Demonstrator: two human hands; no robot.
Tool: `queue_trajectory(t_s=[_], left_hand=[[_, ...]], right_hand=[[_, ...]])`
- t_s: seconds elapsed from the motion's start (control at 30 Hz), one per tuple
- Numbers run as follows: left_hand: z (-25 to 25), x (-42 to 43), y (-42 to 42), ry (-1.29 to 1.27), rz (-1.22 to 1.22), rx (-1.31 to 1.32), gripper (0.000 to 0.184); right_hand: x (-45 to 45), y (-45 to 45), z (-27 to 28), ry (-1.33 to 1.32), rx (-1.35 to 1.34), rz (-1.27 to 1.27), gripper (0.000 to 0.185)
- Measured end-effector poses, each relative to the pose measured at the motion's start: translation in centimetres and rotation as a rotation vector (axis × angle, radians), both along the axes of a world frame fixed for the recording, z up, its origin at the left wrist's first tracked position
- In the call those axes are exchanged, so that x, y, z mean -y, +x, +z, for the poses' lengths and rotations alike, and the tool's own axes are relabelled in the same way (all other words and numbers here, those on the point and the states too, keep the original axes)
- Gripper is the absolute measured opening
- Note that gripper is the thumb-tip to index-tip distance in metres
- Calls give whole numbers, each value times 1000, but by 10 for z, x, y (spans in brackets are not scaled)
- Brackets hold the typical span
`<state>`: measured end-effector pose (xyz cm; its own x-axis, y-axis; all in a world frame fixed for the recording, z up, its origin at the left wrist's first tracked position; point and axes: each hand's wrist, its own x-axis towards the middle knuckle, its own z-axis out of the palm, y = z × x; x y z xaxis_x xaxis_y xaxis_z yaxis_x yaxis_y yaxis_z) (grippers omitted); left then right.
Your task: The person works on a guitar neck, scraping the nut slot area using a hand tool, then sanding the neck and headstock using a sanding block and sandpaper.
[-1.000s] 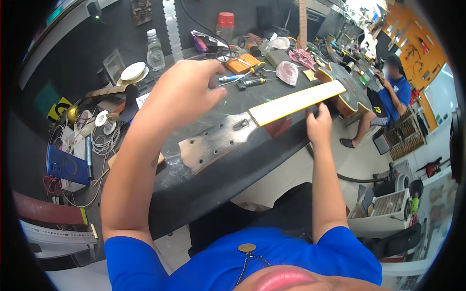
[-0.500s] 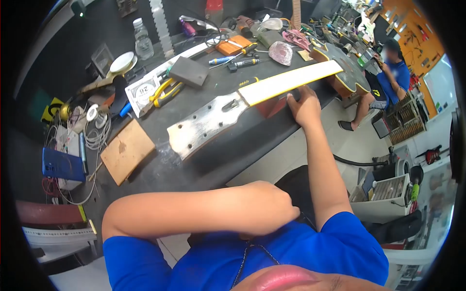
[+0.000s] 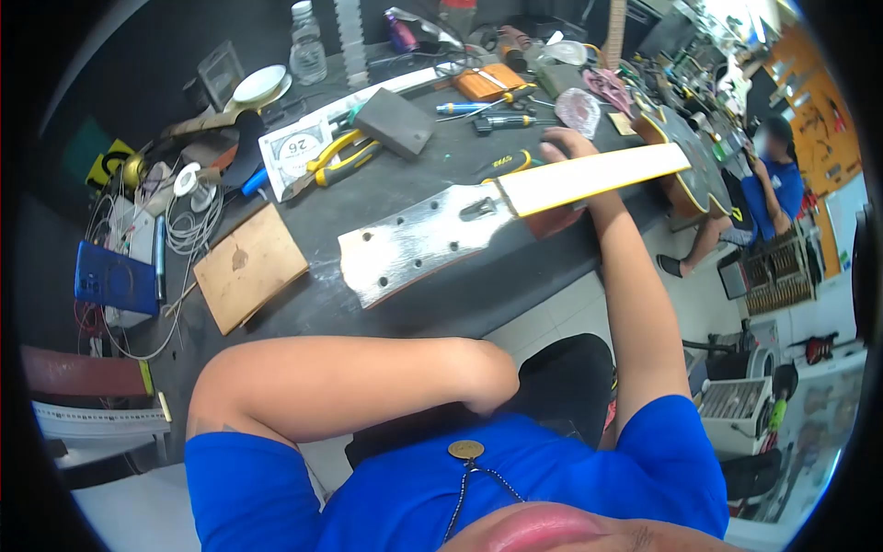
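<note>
A guitar neck with a bare, sanded headstock [image 3: 428,241] lies across the bench, its fretboard covered by a white strip [image 3: 598,179] with a yellow edge. My right hand [image 3: 570,145] reaches beneath the neck from the near side. Its fingers come out past the far edge, apart and slightly bent, with nothing visible in them. Part of the palm is hidden by the neck. A reddish block [image 3: 556,222] sits under the neck by my wrist. My left hand [image 3: 495,391] hangs bent down before my chest, fingers out of sight.
Pliers [image 3: 342,158], a dark grey block [image 3: 394,123] and screwdrivers [image 3: 504,121] lie beyond the headstock. Nearer left are a wooden block [image 3: 250,267] and a blue phone [image 3: 116,278]. The guitar body [image 3: 685,156] extends right; another person [image 3: 773,184] sits behind it.
My right hand has gone from the neck's near side to underneath it, fingers now past the far edge. My left hand has dropped and turned downward. The view has shifted somewhat.
</note>
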<state>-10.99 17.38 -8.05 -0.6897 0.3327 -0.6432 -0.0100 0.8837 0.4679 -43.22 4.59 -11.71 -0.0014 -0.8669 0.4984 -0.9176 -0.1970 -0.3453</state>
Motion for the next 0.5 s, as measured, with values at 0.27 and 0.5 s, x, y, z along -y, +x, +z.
queue_trajectory(t_s=[0.27, 0.5], left_hand=[[-5, 0, 2, 92, 51, -59, 42], [-10, -1, 4, 56, -5, -108, 35]], right_hand=[[-26, 16, 21, 41, 214, 53, 40], [-26, 10, 13, 32, 170, 95, 31]])
